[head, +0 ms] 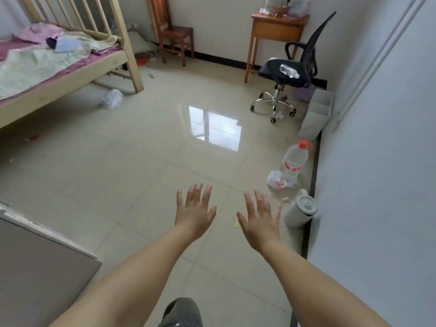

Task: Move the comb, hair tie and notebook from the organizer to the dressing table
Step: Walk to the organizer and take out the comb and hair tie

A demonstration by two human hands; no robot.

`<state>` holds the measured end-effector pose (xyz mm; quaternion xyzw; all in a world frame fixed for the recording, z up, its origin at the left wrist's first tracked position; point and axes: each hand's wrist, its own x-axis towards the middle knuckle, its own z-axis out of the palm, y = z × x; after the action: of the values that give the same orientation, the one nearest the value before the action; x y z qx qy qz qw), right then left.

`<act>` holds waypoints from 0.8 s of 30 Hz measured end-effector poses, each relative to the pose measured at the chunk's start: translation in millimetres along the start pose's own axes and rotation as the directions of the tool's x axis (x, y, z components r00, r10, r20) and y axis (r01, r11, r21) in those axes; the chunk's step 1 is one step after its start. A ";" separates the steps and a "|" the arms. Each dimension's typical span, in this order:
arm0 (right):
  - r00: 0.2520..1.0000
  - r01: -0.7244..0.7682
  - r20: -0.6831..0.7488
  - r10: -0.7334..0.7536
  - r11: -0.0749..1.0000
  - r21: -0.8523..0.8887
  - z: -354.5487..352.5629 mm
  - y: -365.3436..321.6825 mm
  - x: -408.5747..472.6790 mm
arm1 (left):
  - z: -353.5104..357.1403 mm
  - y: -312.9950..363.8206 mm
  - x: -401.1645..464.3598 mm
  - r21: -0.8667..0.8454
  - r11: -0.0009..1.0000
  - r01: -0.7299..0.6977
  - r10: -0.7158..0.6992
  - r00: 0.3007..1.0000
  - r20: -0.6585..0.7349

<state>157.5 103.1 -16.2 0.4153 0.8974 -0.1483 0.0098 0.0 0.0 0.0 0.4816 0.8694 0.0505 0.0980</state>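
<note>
Both my arms stretch forward over the tiled floor. My left hand (194, 210) is flat, palm down, fingers spread, holding nothing. My right hand (259, 219) is the same, a little to its right. A small wooden table (276, 27) with cluttered items on top stands at the far wall. On the bed (59, 74) at the left lie a dark purple object (51, 42) and a pale bluish item (68, 44); I cannot tell what they are. No comb, hair tie or notebook can be made out.
A black office chair (290, 72) with a plastic bottle on its seat stands by the small table. A wooden chair (173, 31) is at the back wall. A large water bottle (295, 158), a plastic bag (280, 180) and a white kettle (300, 208) line the right wall. A brown surface (35, 267) is near left.
</note>
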 end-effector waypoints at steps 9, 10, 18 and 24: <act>0.990 -0.057 0.122 0.065 0.996 -0.069 44.7 -0.2 101.8 | 40.7 -39.1 97.2 0.025 1.000 -0.005 0.001 0.991 0.131; 0.987 -0.072 0.140 0.082 0.995 -0.073 44.2 -2.1 120.3 | 40.2 -44.7 114.0 0.019 1.000 -0.006 0.003 0.988 0.155; 0.970 -0.185 0.148 0.191 0.981 -0.057 14.4 -29.7 272.8 | 2.5 -99.3 268.0 0.011 1.000 -0.029 0.027 0.981 0.193; 0.971 -0.223 0.073 0.227 0.973 -0.059 -13.5 -18.7 421.0 | -19.1 -108.5 423.2 0.023 0.997 -0.080 0.074 0.980 0.186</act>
<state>-130.8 408.0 -57.7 0.5080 0.8468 -0.1400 0.0725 -312.7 301.0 -52.6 0.5189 0.8379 -0.0037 0.1691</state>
